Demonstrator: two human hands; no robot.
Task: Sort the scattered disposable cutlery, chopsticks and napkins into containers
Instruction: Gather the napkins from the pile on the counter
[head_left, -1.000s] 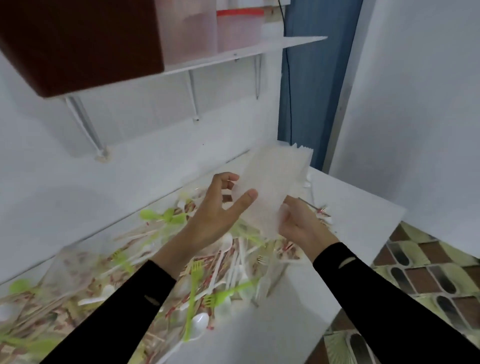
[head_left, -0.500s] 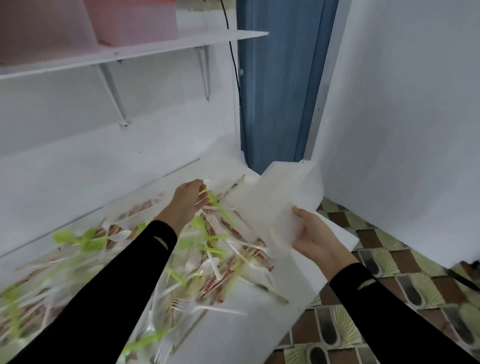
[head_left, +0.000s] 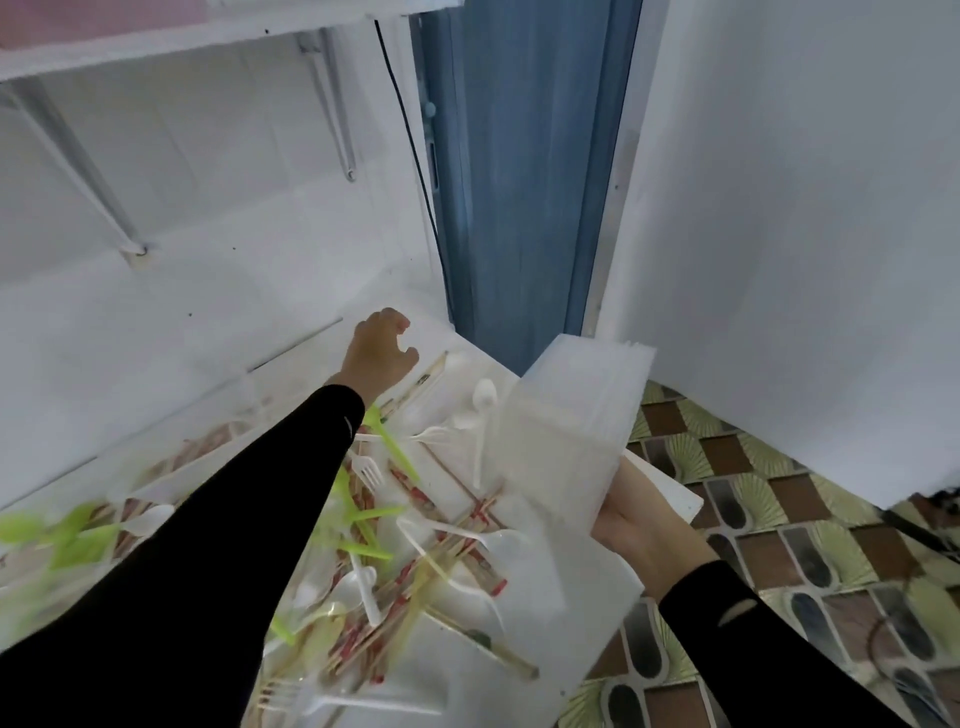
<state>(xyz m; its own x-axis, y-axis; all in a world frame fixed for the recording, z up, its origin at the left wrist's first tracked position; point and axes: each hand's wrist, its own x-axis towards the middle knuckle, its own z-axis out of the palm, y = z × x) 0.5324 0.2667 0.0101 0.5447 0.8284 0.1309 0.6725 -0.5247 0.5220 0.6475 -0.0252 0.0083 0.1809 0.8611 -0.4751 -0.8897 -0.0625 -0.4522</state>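
White napkins (head_left: 566, 431) are now gripped by the right hand (head_left: 631, 525) alone; the empty, half-curled left hand (head_left: 379, 353) is stretched out, maybe for more.

No legible text, red print on chopstick wrappers (head_left: 397, 603) (too blurred)

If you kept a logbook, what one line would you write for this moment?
left hand: over far corner of table, holds nothing | right hand: holds napkin stack | cutlery, chopsticks: scattered on table
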